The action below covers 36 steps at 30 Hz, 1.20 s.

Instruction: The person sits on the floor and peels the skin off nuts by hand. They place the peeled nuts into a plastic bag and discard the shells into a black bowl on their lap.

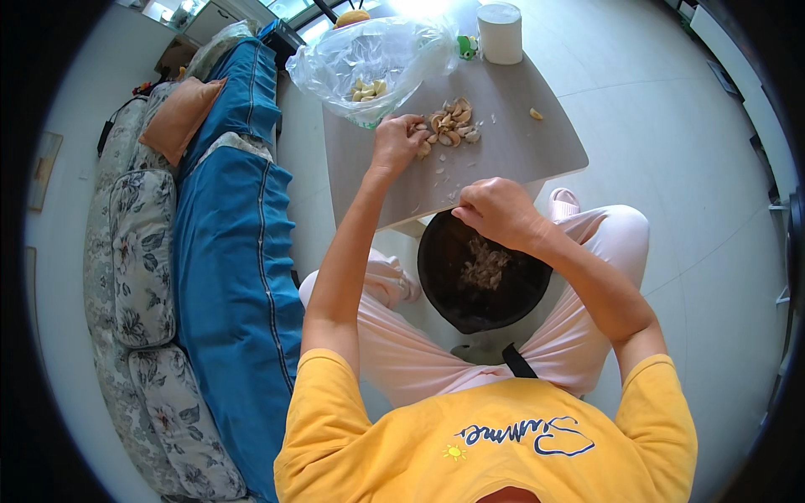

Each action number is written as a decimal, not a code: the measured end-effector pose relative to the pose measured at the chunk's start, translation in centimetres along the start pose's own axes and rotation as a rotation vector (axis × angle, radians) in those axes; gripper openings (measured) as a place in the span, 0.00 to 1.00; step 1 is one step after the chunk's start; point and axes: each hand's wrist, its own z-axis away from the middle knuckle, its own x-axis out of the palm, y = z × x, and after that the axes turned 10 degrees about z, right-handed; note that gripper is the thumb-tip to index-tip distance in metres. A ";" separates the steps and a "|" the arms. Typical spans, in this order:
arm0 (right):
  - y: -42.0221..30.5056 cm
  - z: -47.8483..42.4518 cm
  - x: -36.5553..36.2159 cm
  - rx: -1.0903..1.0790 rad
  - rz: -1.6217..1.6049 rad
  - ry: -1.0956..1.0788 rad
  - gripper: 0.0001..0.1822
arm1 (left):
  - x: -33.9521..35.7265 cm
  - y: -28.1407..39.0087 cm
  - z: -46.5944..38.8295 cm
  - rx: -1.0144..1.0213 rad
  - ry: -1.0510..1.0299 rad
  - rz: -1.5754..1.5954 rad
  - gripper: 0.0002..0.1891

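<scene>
My left hand point(396, 143) is at the left edge of a pile of unpeeled garlic cloves point(454, 121) on the grey table. Its thumb and fingers curl around cloves there; whether they grip one is unclear. Over the table's front edge and the far rim of a dark bucket point(440, 295), my right hand point(498, 209) is bent with curled fingers. Its palm side is hidden, so anything in it cannot be seen. Garlic skins point(485, 263) lie in the bucket, between my legs. Beyond my left hand, peeled cloves point(368, 90) rest in a clear plastic bag point(402, 53).
A single clove point(536, 114) lies on the right of the table point(503, 141). At its back stand a white roll point(500, 34) and a small green figure point(467, 48). A sofa with a blue cover point(233, 251) runs along the left.
</scene>
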 end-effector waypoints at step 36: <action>-0.9 -5.4 4.2 0.499 -1.016 0.217 0.09 | 3.0 5.0 8.8 -0.491 0.344 1.096 0.08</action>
